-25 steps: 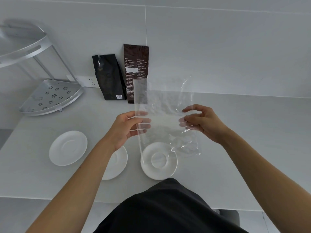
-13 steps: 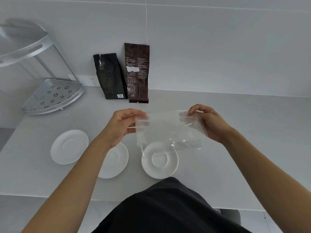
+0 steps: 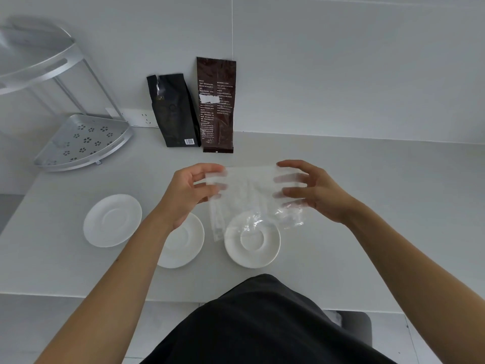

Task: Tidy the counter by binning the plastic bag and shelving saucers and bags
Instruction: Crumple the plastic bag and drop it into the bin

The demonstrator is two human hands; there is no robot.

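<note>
Head view, largest to smallest. Counter (image 3: 367, 206): spanning the frame's middle. Corner rack (image 3: 78, 143): sitting upper left. Brown bag (image 3: 216, 106) and black bag (image 3: 174, 111): leaning on the wall, top centre. Plastic bag (image 3: 252, 195): we are holding it mid-frame above the right saucer (image 3: 252, 239). Middle saucer (image 3: 183, 240) and left saucer (image 3: 112, 220): lying lower left. Left hand (image 3: 189, 193) and right hand (image 3: 312, 190): fingers pinching the plastic bag's upper edges.
</note>
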